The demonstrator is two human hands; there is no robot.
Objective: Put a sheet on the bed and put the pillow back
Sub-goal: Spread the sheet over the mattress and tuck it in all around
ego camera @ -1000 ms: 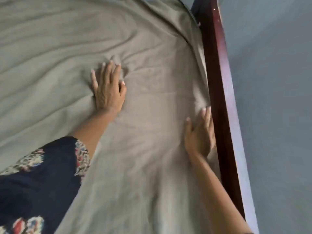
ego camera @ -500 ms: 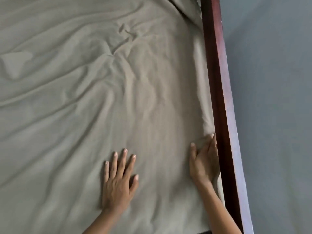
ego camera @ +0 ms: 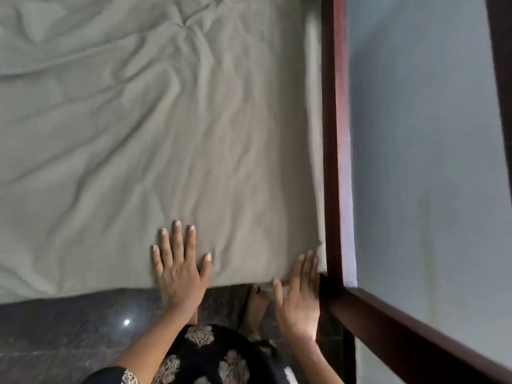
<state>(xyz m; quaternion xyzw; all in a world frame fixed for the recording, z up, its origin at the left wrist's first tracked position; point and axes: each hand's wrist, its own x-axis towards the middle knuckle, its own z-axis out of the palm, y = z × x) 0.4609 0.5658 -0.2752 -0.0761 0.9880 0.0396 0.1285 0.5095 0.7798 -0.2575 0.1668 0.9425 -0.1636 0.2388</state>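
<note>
- The sheet (ego camera: pixel 166 134), a dull grey-green, is spread over the bed and fills most of the view. It is creased in long folds, deepest toward the far side. Its near edge runs along the mattress edge, and its right edge lies against the bed frame.
- A grey-blue wall (ego camera: pixel 421 134) takes up the right side.
- The bed frame (ego camera: pixel 336 134) is dark reddish wood. One rail runs along the sheet's right edge and a second angles off toward the lower right.
- The floor (ego camera: pixel 69 322) is dark polished stone with a small bright glint (ego camera: pixel 127 322).
- A dark patterned garment (ego camera: pixel 221 356) shows at the bottom.
- The left hand (ego camera: pixel 180 270) lies flat on the sheet at its near edge, with the fingers straight, spread and released.
- The right hand (ego camera: pixel 299 297) is blurred at the sheet's near corner, just beside the frame. Its fingers are straight, grasping nothing, with the tips at the cloth.
- A bare foot (ego camera: pixel 257 306) stands on the floor between the hands.
</note>
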